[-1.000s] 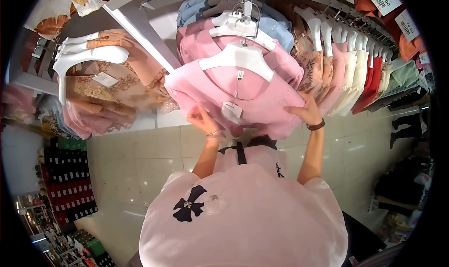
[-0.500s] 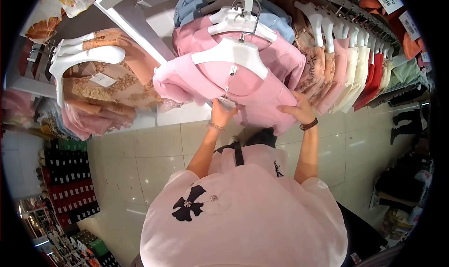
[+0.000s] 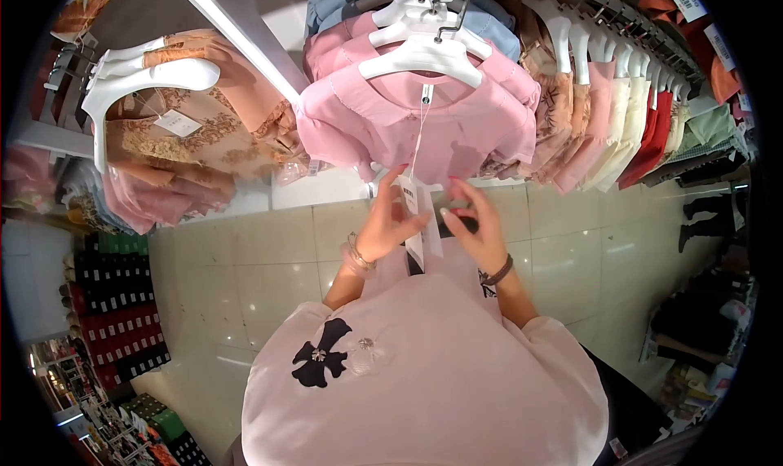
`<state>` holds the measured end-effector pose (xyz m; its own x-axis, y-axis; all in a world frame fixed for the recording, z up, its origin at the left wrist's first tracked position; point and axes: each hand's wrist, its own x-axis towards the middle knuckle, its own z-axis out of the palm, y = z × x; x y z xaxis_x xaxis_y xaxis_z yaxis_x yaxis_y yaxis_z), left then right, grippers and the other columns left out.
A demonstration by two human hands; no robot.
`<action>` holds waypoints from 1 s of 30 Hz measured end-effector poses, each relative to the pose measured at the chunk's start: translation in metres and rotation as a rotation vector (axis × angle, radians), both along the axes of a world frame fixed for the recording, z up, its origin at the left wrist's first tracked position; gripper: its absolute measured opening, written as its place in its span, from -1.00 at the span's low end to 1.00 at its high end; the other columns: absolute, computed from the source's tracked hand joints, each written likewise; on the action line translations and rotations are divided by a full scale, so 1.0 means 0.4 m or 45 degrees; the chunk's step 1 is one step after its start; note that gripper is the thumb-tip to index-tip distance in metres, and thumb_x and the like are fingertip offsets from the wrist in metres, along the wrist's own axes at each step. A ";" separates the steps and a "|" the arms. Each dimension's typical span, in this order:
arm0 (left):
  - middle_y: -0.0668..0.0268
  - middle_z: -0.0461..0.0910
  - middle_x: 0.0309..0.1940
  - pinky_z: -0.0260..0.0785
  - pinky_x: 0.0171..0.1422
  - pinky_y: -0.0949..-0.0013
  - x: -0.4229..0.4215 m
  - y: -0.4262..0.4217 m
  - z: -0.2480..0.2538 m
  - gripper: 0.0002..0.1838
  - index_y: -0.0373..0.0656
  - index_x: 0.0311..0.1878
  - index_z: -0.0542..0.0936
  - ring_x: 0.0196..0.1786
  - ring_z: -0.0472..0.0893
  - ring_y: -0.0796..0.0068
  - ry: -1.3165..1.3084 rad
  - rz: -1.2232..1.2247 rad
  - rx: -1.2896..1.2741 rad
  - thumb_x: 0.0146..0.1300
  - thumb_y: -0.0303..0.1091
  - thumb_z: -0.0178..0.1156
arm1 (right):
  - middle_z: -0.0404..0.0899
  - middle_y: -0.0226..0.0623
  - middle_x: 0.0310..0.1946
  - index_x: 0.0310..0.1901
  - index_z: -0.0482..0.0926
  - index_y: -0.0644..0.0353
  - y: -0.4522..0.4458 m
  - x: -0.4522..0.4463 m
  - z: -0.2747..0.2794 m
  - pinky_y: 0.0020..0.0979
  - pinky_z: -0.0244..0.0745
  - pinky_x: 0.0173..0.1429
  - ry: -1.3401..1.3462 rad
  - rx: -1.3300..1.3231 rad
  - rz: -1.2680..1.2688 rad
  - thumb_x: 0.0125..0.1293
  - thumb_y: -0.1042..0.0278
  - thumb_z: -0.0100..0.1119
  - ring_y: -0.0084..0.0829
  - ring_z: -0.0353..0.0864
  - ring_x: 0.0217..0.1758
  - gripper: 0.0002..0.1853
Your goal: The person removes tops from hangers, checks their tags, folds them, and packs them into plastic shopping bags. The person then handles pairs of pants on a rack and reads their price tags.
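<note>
my left hand is sitting nearer, thumb crossing the tag dangling lengthwise toward me from the pink top, can't tell if I'm pinching; right hand is hovering wide beside it

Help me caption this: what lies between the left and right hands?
In the head view, a white tag, partly blurred, is between the left hand and right hand.

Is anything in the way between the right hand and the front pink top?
Nothing visible is. The right hand is just below the front pink top in the picture, with its fingers pointing up toward it. The tag hangs off to the side, by the left hand.
</note>
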<state>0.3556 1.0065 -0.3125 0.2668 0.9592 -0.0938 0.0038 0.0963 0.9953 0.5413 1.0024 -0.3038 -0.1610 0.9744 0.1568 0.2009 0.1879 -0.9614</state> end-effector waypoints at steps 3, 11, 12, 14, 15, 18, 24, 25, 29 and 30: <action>0.14 0.45 -0.14 0.39 -0.27 0.51 0.009 -0.008 0.044 -0.14 -0.18 0.33 -0.04 -0.25 0.54 0.51 0.166 0.049 0.098 0.01 -0.47 0.26 | 0.50 -0.18 -0.19 0.09 0.35 0.28 -0.024 -0.033 -0.017 -0.50 0.43 -0.18 0.069 -0.046 0.085 0.19 0.47 0.11 -0.45 0.51 -0.24 -0.60; 0.23 0.47 -0.28 0.35 -0.38 0.54 0.020 -0.028 0.092 -0.15 -0.22 0.31 0.01 -0.37 0.51 0.58 0.264 0.092 0.168 -0.01 -0.45 0.28 | 0.50 -0.27 -0.38 -0.04 0.42 0.30 -0.047 -0.047 0.002 -0.56 0.39 -0.23 0.264 0.039 -0.110 0.12 0.68 0.03 -0.54 0.47 -0.39 -0.68; 0.26 0.47 -0.37 0.31 -0.42 0.54 0.016 -0.028 0.089 -0.17 -0.26 0.29 0.03 -0.43 0.48 0.60 0.293 0.095 0.171 -0.01 -0.43 0.29 | 0.50 -0.27 -0.38 -0.06 0.43 0.30 -0.052 -0.043 0.000 -0.56 0.39 -0.23 0.205 0.068 -0.110 0.12 0.69 0.03 -0.53 0.48 -0.38 -0.69; 0.30 0.46 -0.47 0.24 -0.48 0.54 0.014 -0.028 0.088 -0.20 -0.29 0.28 0.05 -0.51 0.43 0.64 0.269 0.088 0.151 0.01 -0.41 0.28 | 0.49 -0.26 -0.37 -0.10 0.45 0.29 -0.058 -0.034 -0.002 -0.55 0.39 -0.23 0.087 0.129 -0.103 0.10 0.71 0.03 -0.50 0.48 -0.36 -0.71; 0.31 0.45 -0.48 0.22 -0.50 0.55 0.014 -0.029 0.091 -0.21 -0.30 0.28 0.06 -0.54 0.41 0.66 0.216 0.079 0.128 0.02 -0.42 0.27 | 0.48 -0.25 -0.35 -0.11 0.45 0.30 -0.055 -0.034 0.001 -0.55 0.39 -0.23 0.064 0.181 -0.051 0.09 0.71 0.03 -0.47 0.49 -0.35 -0.71; 0.29 0.47 -0.45 0.23 -0.51 0.56 0.011 -0.031 0.098 -0.23 -0.29 0.28 0.05 -0.56 0.42 0.66 0.139 0.059 0.045 0.05 -0.41 0.24 | 0.47 -0.22 -0.29 -0.14 0.45 0.31 -0.047 -0.035 0.019 -0.53 0.39 -0.21 0.030 0.264 0.075 0.09 0.71 0.03 -0.40 0.50 -0.32 -0.74; 0.16 0.53 -0.30 0.37 -0.38 0.53 0.004 -0.031 0.112 -0.26 -0.29 0.28 0.06 -0.41 0.55 0.54 0.127 0.009 0.012 0.10 -0.35 0.23 | 0.45 -0.21 -0.20 -0.15 0.44 0.33 -0.046 -0.040 0.051 -0.50 0.37 -0.12 0.145 0.050 0.223 0.15 0.59 0.05 -0.39 0.48 -0.22 -0.80; 0.13 0.54 -0.26 0.39 -0.34 0.51 0.000 -0.031 0.106 -0.26 -0.29 0.28 0.06 -0.37 0.57 0.51 0.173 -0.003 0.034 0.10 -0.34 0.23 | 0.45 -0.21 -0.20 -0.14 0.44 0.34 -0.049 -0.041 0.061 -0.49 0.37 -0.10 0.171 0.002 0.240 0.17 0.57 0.05 -0.39 0.48 -0.21 -0.80; 0.09 0.55 -0.22 0.43 -0.27 0.44 0.003 -0.027 0.092 -0.27 -0.28 0.26 0.09 -0.29 0.59 0.44 0.197 0.043 0.154 0.11 -0.32 0.24 | 0.46 -0.19 -0.18 -0.06 0.42 0.34 -0.047 -0.032 0.087 -0.46 0.38 -0.09 0.036 -0.075 0.454 0.21 0.46 0.07 -0.42 0.47 -0.16 -0.73; 0.09 0.56 -0.22 0.44 -0.25 0.43 0.001 -0.024 0.089 -0.28 -0.29 0.26 0.09 -0.28 0.59 0.43 0.255 0.039 0.170 0.11 -0.32 0.24 | 0.47 -0.19 -0.20 -0.05 0.42 0.34 -0.048 -0.039 0.080 -0.47 0.39 -0.10 0.054 -0.049 0.433 0.23 0.44 0.07 -0.44 0.48 -0.17 -0.73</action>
